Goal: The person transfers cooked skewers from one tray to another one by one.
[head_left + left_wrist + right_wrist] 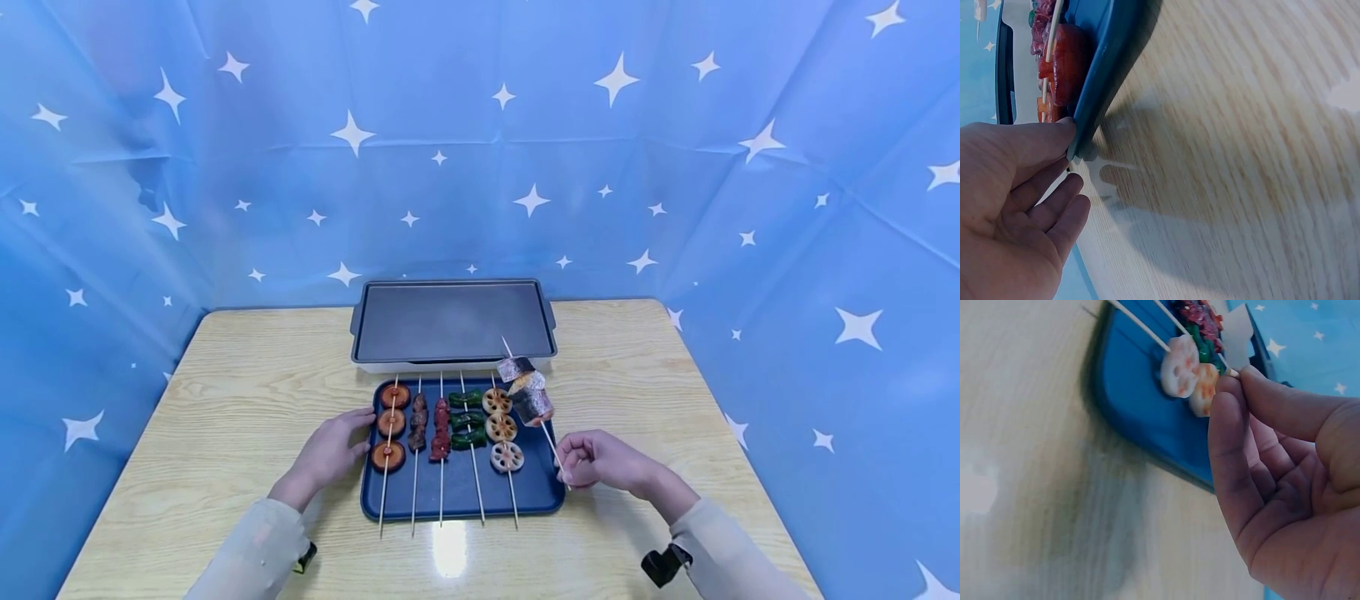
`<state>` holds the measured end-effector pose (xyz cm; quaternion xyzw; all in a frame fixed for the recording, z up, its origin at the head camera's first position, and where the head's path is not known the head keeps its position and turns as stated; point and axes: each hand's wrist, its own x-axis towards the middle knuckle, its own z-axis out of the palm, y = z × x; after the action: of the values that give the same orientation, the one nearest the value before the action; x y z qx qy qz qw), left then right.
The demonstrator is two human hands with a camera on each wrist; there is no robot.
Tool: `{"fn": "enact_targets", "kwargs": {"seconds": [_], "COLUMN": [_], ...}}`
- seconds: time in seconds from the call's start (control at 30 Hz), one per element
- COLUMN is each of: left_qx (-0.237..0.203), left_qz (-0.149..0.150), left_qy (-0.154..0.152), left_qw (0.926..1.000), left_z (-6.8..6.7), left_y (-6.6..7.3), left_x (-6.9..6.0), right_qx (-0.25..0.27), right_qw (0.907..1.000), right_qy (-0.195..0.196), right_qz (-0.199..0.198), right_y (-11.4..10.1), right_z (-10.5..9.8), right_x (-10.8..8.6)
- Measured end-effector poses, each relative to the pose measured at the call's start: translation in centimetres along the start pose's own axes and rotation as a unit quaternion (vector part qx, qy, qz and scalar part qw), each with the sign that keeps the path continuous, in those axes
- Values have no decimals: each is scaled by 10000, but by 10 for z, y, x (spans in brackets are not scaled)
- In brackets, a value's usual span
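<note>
My right hand (596,460) pinches the lower end of a wooden stick between thumb and forefinger. It is a fish skewer (531,402), with silver-skinned chunks, tilted over the right side of a blue tray (465,497). In the right wrist view only the stick's end shows at the fingertips. My left hand (327,454) pinches the tray's left rim with thumb and forefinger, the other fingers loosely bent. On the tray lie skewers of round orange-brown slices (391,422), brown meat (418,423), red meat (440,431), green peppers (468,420) and lotus root slices (501,427).
A dark rectangular griddle (453,321) with a pale base stands directly behind the tray. Both rest on a light wooden table (247,392). Blue cloth (450,167) with white stars hangs behind and at both sides. The skewer sticks overhang the tray's front edge.
</note>
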<state>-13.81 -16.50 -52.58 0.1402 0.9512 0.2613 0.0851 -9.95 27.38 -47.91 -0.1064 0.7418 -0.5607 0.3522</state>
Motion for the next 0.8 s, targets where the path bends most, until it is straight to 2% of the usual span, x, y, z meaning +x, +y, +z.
{"fn": "enact_targets", "kwargs": {"seconds": [0.27,0.47,0.8], "left_qx": [33,19,-12], "left_qz": [24,14,79], "left_qy": [16,2,25], "left_qw": [10000,10000,10000], "left_z": [0,-1,-1], "left_y": [-1,0,0], "left_x": [0,0,0], "right_qx": [47,-187,3], "right_qw": [9998,9997,9990], "right_qy": [-193,-43,220], "right_qz": [-33,153,400], "right_y": [10,18,27], "right_z": [4,3,5], "right_x": [-9,-15,-17]}}
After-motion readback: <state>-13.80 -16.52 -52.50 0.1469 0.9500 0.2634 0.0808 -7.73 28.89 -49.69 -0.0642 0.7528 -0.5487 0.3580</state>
